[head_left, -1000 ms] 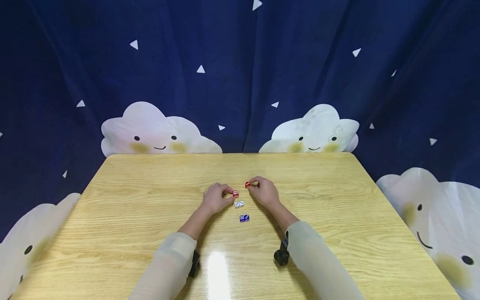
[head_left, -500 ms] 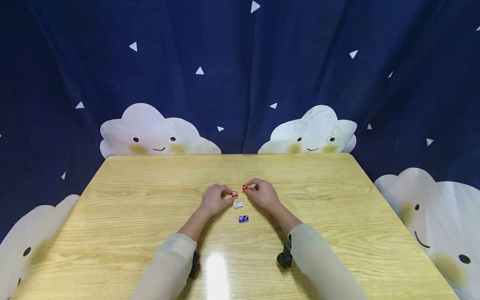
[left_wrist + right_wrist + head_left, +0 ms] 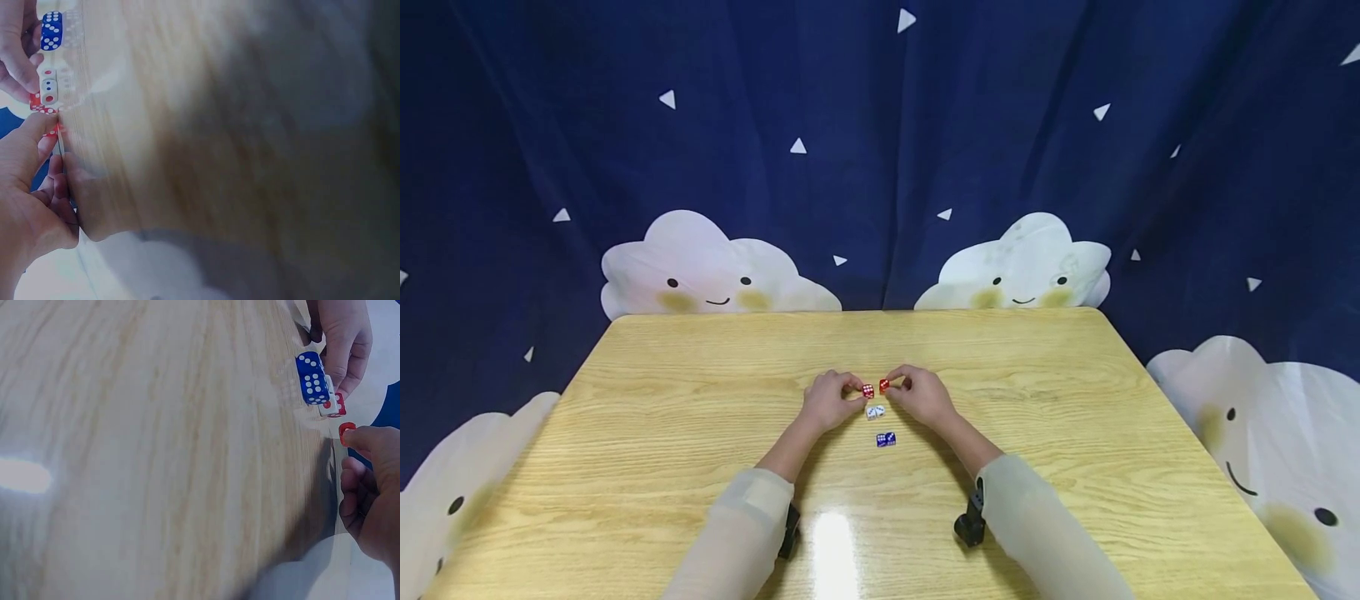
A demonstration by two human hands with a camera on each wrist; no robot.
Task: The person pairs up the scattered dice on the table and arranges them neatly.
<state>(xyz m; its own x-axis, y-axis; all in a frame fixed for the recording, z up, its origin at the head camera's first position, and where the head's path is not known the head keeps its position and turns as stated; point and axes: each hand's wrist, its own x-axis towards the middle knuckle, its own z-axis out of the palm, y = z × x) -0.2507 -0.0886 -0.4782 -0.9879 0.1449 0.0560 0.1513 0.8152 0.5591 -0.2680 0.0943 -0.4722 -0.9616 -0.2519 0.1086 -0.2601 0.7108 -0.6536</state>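
Note:
My left hand [image 3: 831,401] pinches a red die [image 3: 868,391] between thumb and forefinger, low over the wooden table. Just right of it, a second red die [image 3: 884,385] is held in the fingertips of my right hand [image 3: 922,397]. Only a narrow gap parts the two red dice in the head view. In front of them a pair of white dice [image 3: 876,412] sits side by side, and nearer to me a pair of blue dice [image 3: 886,439] does likewise. The right wrist view shows the right hand's red die [image 3: 346,432] partly covered by the thumb.
The pale wooden table [image 3: 700,367] reaches back to a dark blue curtain [image 3: 865,125] printed with clouds and triangles. Black wrist cameras [image 3: 970,525] hang beneath both sleeves. A bright light reflection lies on the tabletop between the forearms.
My right hand has brought its red die leftward and a little toward me, closer to the left red die. The left hand has stayed in place. The white and blue dice have not moved.

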